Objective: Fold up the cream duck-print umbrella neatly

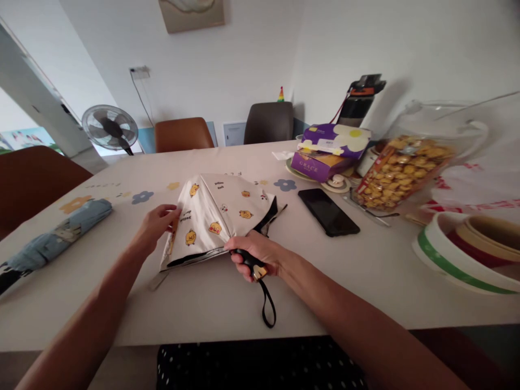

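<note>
Beyond the right hand [258, 254], a clear jar [414, 124] lies tilted, packed with yellow snacks [400, 170]; nearer that hand's far side, one purple box [320, 162] sits on a plate [296, 172], contents unseen. Well right, nested bowls [459, 260] – three rims show. Two umbrellas: the white umbrella [215, 214] lies between the hands on the table [203, 303], and a blue umbrella [52, 241] rests well left of the left hand [156, 225]. The right hand is clenched around the white one's black handle [248, 261]; the left pinches its canopy edge. One phone [328, 211] lies just right – screen dark
</note>
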{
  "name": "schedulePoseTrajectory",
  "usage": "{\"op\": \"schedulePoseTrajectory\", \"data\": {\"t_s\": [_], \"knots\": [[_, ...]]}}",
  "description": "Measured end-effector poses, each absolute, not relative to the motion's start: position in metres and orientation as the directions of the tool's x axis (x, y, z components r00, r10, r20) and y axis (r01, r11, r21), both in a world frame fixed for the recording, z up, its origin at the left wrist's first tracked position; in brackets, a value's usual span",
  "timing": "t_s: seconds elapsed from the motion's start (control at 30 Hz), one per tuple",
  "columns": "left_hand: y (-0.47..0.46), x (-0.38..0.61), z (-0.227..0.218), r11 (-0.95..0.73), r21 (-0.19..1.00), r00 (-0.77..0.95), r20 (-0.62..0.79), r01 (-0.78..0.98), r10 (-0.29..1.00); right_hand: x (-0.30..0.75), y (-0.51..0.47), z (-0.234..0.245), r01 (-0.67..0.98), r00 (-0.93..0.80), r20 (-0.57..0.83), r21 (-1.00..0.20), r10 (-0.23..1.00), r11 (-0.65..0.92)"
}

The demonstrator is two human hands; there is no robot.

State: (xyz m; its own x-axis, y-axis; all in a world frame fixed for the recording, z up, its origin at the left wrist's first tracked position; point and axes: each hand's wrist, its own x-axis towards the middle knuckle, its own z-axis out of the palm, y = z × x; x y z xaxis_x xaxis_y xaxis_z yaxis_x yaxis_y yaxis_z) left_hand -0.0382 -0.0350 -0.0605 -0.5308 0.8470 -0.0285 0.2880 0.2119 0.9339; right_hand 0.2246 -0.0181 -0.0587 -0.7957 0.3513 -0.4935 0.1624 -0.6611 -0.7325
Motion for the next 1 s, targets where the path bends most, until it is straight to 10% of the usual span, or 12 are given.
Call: {"op": "schedulePoseTrajectory", "data": {"t_s": [0.27, 0.43, 0.6, 1.0], "knots": [[-0.035, -0.047, -0.064, 0.047, 0.935, -0.712, 0.235, 0.352, 0.662, 0.222, -0.024, -0.059, 0.210, -0.711, -0.427, -0.887, 0.559, -0.410], [-0.045, -0.024, -0.055, -0.200, 0.442, -0.206, 0.712, 0.874, 0.671, 0.219, -0.028, -0.061, 0.270, -0.665, -0.355, -0.935, 0.657, -0.231], [-0.054, 0.026, -0.038, -0.490, -0.135, 0.493, 0.451, 0.861, 0.744, 0.223, -0.029, -0.059, 0.316, -0.647, -0.230, -0.949, 0.727, -0.019], [-0.035, 0.028, -0.046, -0.446, -0.442, 0.625, 0.611, 0.778, 0.486, 0.224, -0.032, -0.046, 0.473, -0.534, -0.173, -0.873, 0.828, 0.122]]}}
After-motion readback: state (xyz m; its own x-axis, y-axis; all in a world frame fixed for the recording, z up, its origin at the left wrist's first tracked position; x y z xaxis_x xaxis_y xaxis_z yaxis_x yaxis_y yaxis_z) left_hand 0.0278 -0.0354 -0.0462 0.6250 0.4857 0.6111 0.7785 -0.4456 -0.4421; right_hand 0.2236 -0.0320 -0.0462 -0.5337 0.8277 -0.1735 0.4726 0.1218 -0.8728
